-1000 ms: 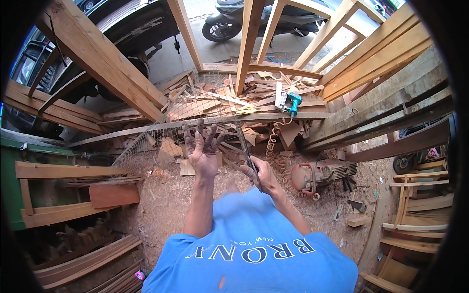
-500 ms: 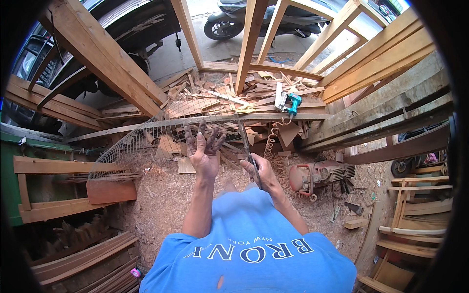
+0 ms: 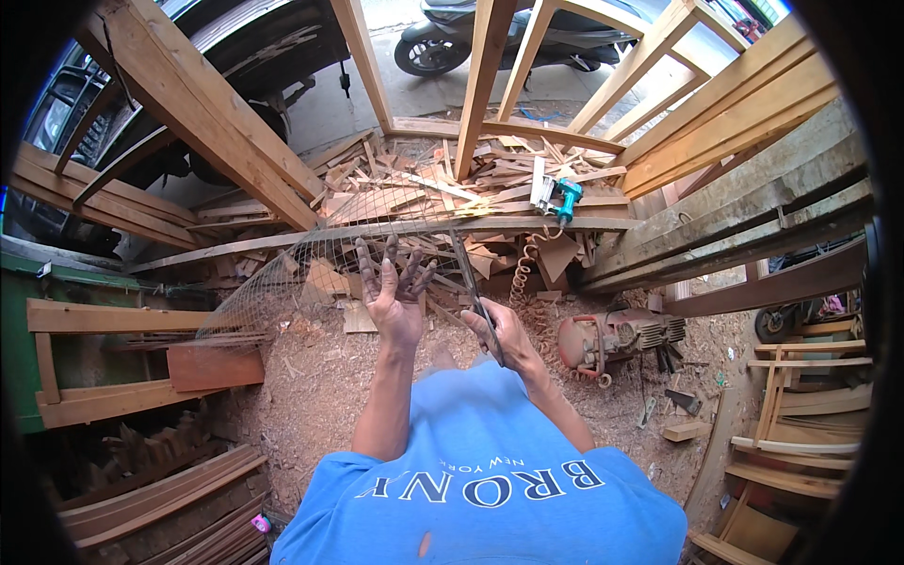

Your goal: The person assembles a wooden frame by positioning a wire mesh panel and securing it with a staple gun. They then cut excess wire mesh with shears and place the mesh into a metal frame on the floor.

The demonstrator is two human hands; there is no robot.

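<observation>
Wire mesh point(image 3: 273, 282) and dark tool point(image 3: 468, 268).
Mesh is at ten o'clock of left hand point(image 3: 395, 303), whose fingers are spread (contact, I cannot tell); right hand point(image 3: 508, 334) is closed around the tool, which points to eleven o'clock.

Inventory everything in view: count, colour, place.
Wire mesh: one, grey, centre-left
Long tool: one, dark, centre
Nail gun: one, teal, upper centre
Coiled hose: one, tan, below nail gun
Machine: one, reddish, right of centre
Wood scraps: many, tan, upper centre
Timber beams: several, tan, top
Motorcycle: at least one, dark, top
Short board: one, reddish-brown, left
Wood block: one, tan, lower right
Shirt: one, blue, bottom centre
Left hand: one, dark-smudged, open, centre
Right hand: one, dark-smudged, gripping long tool
</observation>
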